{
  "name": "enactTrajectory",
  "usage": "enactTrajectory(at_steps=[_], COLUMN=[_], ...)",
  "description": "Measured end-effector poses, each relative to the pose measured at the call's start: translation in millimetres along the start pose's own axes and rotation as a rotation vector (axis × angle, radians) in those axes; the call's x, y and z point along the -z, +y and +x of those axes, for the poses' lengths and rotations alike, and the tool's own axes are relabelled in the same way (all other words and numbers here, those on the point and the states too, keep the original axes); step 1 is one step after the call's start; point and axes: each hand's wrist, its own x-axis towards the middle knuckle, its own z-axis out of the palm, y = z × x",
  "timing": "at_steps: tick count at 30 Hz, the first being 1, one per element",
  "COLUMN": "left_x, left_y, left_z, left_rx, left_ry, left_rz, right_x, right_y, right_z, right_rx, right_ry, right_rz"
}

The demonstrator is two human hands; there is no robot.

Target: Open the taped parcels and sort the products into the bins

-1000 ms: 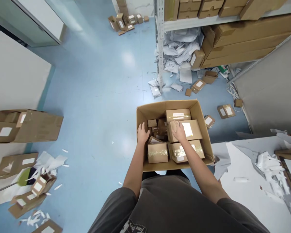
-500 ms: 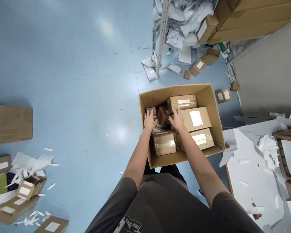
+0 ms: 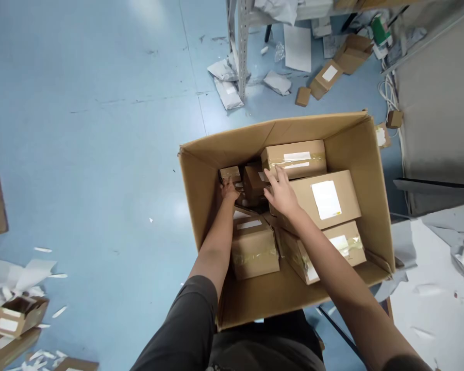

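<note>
The left hand [image 3: 230, 191] reaches down into the back left part of a big open carton [image 3: 232, 147], its fingers at the near side of a small box [image 3: 229, 173]. That box lies just beyond the fingertips, close to the carton's left wall. The fingers are bent and partly in shade, so I cannot tell whether they grip it or only touch it.

The right hand [image 3: 281, 196] is higher, over the left end of a long box [image 3: 306, 186] with a large white label [image 3: 327, 200]. Its fingers are spread wide and close around nothing. The long box lies under the palm and runs off to the right of it; whether the palm touches it I cannot tell. The fingertips point at a taped box [image 3: 296, 157] along the carton's back wall, overlapping its near left part from this view.

Between the two hands, in a shadowed gap, sits a darker brown box [image 3: 252, 179], near the fingers of both. On the person's side of the hands lie two more taped boxes: one at the left [image 3: 255, 250], below the left wrist, and one at the right [image 3: 350, 246], partly covered by the right forearm. The carton stands over a blue floor [image 3: 112, 170].
</note>
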Motion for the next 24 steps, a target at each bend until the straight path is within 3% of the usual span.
enactTrajectory(at_steps=[3, 6, 14, 19, 24], left_x=[-23.1, -45.2, -81.5, -97.2, -106.6], left_y=[-4, -4, -20, -24, -17], left_z=[54, 104, 218, 254, 252], left_rx=[0.006, -0.024, -0.070, -0.143, -0.125], left_ry=[0.019, 0.023, 0.017, 0.024, 0.095], left_rz=[0.017, 0.072, 0.303, 0.382, 0.328], right_x=[15, 21, -5, -11, -15], right_y=[11, 21, 37, 38, 38], right_z=[7, 16, 36, 44, 45], right_rx=[0.092, 0.069, 0.036, 0.047, 0.080], right_ry=[0.044, 0.084, 0.159, 0.174, 0.168], right_rz=[-0.058, -0.119, -0.126, -0.111, -0.100])
